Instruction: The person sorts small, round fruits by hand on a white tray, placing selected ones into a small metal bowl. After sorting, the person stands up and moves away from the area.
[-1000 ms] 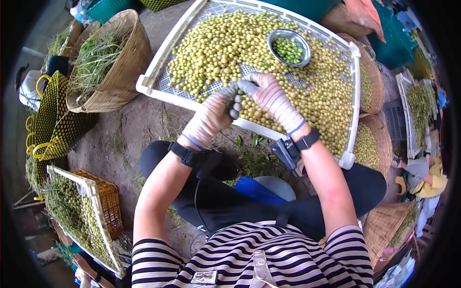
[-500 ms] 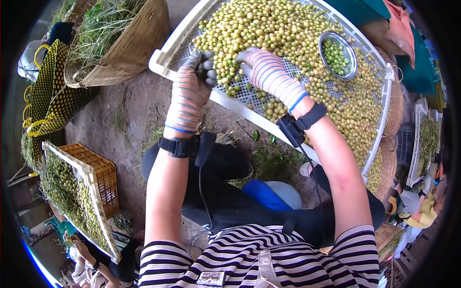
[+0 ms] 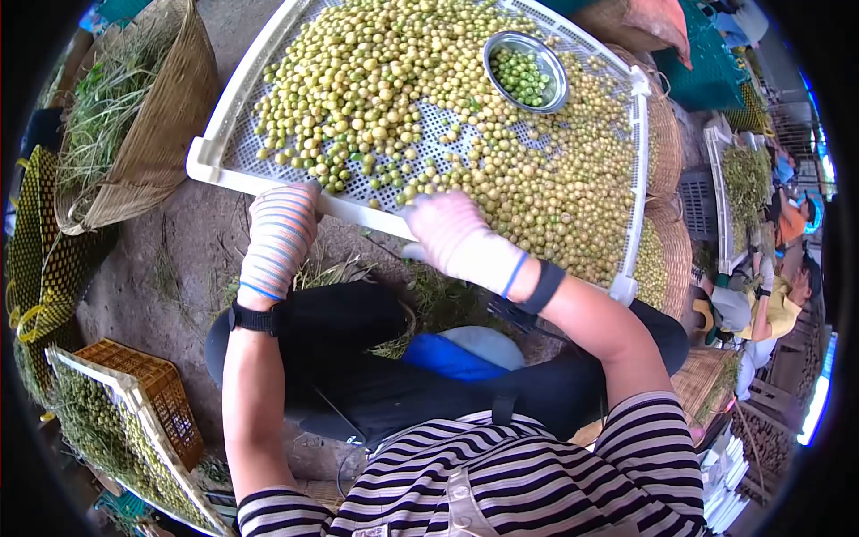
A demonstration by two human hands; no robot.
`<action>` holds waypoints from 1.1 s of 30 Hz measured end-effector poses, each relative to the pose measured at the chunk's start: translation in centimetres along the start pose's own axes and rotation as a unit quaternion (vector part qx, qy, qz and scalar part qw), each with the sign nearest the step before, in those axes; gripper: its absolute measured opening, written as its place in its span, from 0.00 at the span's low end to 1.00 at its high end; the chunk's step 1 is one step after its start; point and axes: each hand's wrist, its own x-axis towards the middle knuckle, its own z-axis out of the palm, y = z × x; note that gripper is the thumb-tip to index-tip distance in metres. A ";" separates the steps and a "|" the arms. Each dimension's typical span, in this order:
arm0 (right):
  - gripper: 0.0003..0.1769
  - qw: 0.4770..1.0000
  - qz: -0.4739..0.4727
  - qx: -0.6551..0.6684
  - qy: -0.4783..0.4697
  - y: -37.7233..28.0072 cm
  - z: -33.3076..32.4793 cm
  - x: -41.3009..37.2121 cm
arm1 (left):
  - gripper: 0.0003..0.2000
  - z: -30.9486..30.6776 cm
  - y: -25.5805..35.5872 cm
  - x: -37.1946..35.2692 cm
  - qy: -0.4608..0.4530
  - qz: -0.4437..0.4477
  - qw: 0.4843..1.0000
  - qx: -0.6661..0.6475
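Observation:
A white perforated plastic tray [image 3: 376,215] spreads out in front of me, full of small round yellow-green fruits [image 3: 358,72]. My left hand [image 3: 284,234], in a striped knit glove with dark fingertips, is closed on the near rim, left of its middle. Farther right along that same rim, my right hand [image 3: 452,234] wears a matching glove and is also closed on the edge. It is slightly blurred, and a grey fingertip pokes out below the rim. Inside the tray's far side sits a metal bowl [image 3: 562,85] with greener fruits [image 3: 521,76].
A woven basket of stalks [image 3: 148,134] stands at upper left. At lower left a second fruit tray [image 3: 134,403] leans by an orange crate [image 3: 170,380]. Wicker baskets [image 3: 664,148] are under the tray's right side. Another person [image 3: 774,309] is at far right.
Both hands have come back from among the fruits to the tray's near rim and closed on it. My view has shifted, so the tray appears farther left.

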 end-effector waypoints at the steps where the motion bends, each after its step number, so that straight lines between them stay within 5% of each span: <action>1: 0.18 0.999 0.034 0.035 0.004 0.2 1.1 -1.0 | 0.03 0.1 0.0 -0.3 -0.009 0.025 1.000 -0.014; 8: 0.15 0.999 0.014 0.000 0.042 0.8 2.7 -5.3 | 0.03 3.5 1.8 -4.6 0.037 0.131 0.989 -0.060; 12: 0.15 0.997 0.043 -0.067 -0.023 -0.2 1.6 -5.6 | 0.06 3.4 2.5 -5.4 0.022 0.144 0.986 -0.076; 14: 0.16 0.983 0.059 -0.038 -0.168 0.5 -0.8 -4.7 | 0.12 1.5 2.8 -4.4 -0.134 0.098 0.978 -0.126; 16: 0.12 0.996 0.014 0.092 0.019 1.8 0.4 -3.1 | 0.14 0.2 2.1 -3.8 -0.124 0.018 0.959 -0.253; 18: 0.08 0.984 -0.047 0.064 0.158 0.6 0.2 -0.7 | 0.15 1.6 0.6 -3.0 0.027 -0.051 0.892 -0.448; 20: 0.08 0.976 -0.098 0.041 0.192 -0.3 2.3 2.4 | 0.12 1.6 0.2 -2.5 0.044 -0.196 0.742 -0.640; 21: 0.07 0.989 -0.068 0.010 0.133 -1.7 2.0 3.5 | 0.10 1.8 -0.5 -2.8 0.026 -0.208 0.657 -0.724; 22: 0.07 0.992 -0.060 -0.009 0.109 -2.6 2.5 4.4 | 0.10 2.3 -0.6 -2.9 0.025 -0.210 0.659 -0.722; 24: 0.08 0.997 -0.017 -0.040 0.057 -4.3 2.5 5.5 | 0.10 2.9 -0.7 -3.1 0.036 -0.268 0.571 -0.775; 30: 0.09 0.998 0.027 0.016 0.050 -5.0 1.4 7.0 | 0.11 3.6 -1.6 -3.2 0.010 -0.273 0.540 -0.796; 33: 0.12 0.983 0.056 0.151 0.083 -3.9 -0.1 6.6 | 0.15 4.0 -2.2 -3.1 -0.037 -0.248 0.511 -0.822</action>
